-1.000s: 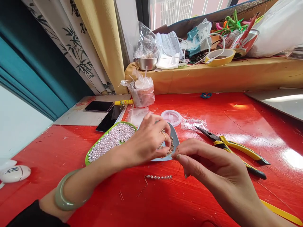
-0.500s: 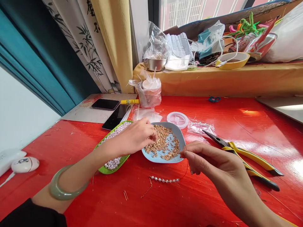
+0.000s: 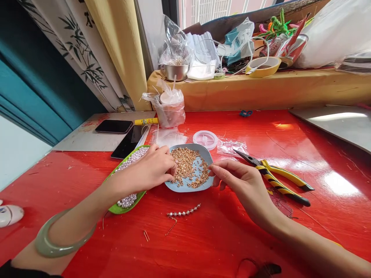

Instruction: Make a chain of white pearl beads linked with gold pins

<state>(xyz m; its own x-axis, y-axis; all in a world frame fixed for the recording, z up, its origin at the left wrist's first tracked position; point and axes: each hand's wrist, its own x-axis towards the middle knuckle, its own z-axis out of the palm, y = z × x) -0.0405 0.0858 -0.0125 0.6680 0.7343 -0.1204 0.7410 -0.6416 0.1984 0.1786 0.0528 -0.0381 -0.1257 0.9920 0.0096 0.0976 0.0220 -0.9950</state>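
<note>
Has drawn left hand [image 3: 158, 166], curled, grip unclear, to left rim of blue dish [image 3: 185, 189], baring gold beads [image 3: 185, 161] to reach; pinches right hand [image 3: 242, 179] closed, catch unseen; leaves pearl strand [image 3: 183, 213] on desk [image 3: 121, 247].

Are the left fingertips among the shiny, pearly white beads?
No, the left hand is at the small gold beads in the rounded, pale blue plate.

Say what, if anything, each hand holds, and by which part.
It cannot be told for either: the left hand is at the gold beads, the right hand beside the blue plate.
</note>
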